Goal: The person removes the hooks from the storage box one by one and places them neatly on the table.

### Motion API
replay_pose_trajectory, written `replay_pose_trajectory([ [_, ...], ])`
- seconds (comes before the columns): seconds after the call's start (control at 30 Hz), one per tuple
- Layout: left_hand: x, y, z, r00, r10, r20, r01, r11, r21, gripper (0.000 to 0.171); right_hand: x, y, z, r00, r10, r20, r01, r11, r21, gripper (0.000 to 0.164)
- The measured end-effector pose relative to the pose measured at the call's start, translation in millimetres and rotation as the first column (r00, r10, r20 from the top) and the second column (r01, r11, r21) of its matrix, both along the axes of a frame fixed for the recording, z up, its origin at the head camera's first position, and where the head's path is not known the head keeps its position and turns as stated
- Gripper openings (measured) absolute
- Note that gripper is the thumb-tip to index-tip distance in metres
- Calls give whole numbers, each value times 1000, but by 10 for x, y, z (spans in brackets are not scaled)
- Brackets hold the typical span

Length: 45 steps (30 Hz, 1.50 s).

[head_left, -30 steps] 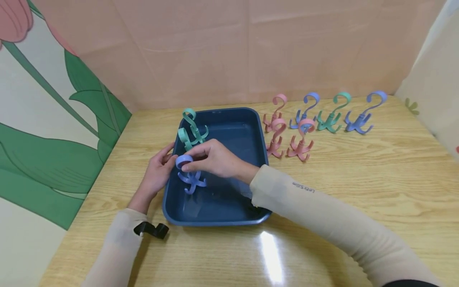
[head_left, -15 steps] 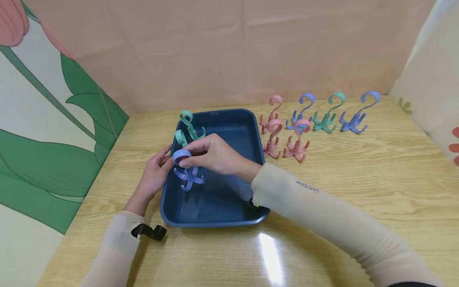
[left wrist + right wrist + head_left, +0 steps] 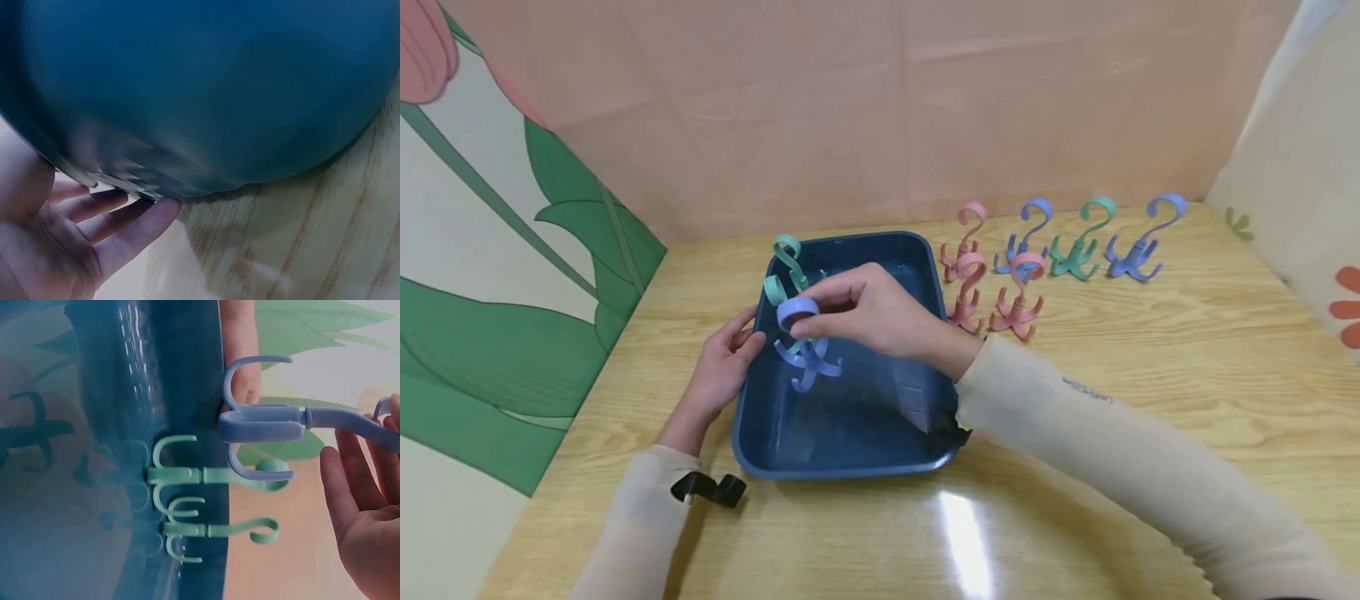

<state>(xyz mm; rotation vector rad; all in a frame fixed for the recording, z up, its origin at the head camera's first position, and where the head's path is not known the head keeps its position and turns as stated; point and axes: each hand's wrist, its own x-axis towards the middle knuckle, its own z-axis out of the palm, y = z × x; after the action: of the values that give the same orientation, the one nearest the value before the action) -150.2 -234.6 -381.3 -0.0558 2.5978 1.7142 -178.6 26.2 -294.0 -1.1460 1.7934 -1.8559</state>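
Sitting near the desk's [image 3: 1157,358] far edge, the tray [image 3: 850,425]; left grip [image 3: 718,371] loose-fingered, touching its side; right grip [image 3: 883,312] pinching a purple hook [image 3: 262,430] above. Early days, seemingly: two green hooks [image 3: 172,475] in, six others [image 3: 1017,317] out towards the far right corner.

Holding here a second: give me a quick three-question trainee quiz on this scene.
1. How many green hooks stand inside the tray?
2. True or false: the left hand holds a blue hook.
3. Most common hook colour on the table: A pink, B blue or C green?

Key: 1. Two. 2. False; the right hand does. 3. A, with three pink hooks.
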Motion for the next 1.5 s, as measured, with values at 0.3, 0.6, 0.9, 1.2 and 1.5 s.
replay_pose_trajectory([
  [0.3, 16, -19, -26, 1000, 2, -17, -2, 1000, 1, 53, -19, 369, 69, 996, -46, -72, 46, 999, 1, 22],
  [0.6, 34, -42, -10, 1000, 9, -11, -9, 1000, -22, 53, 28, 831, 155, 975, -192, -110, 194, 981, 9, 22],
  [0.9, 32, -46, -26, 1000, 2, -13, -2, 1000, -16, 53, 94, 1230, 156, 965, -254, -68, 250, 966, -61, 20],
  [1.2, 23, -25, -30, 1000, -3, -18, 2, 1000, -5, 52, 142, 1581, 82, 954, -299, 19, 297, 937, -185, 19],
  [1.5, 0, 6, -33, 1000, 7, -10, -7, 1000, -2, 51, 157, 1879, -22, 947, -309, 85, 320, 913, -251, 23],
])
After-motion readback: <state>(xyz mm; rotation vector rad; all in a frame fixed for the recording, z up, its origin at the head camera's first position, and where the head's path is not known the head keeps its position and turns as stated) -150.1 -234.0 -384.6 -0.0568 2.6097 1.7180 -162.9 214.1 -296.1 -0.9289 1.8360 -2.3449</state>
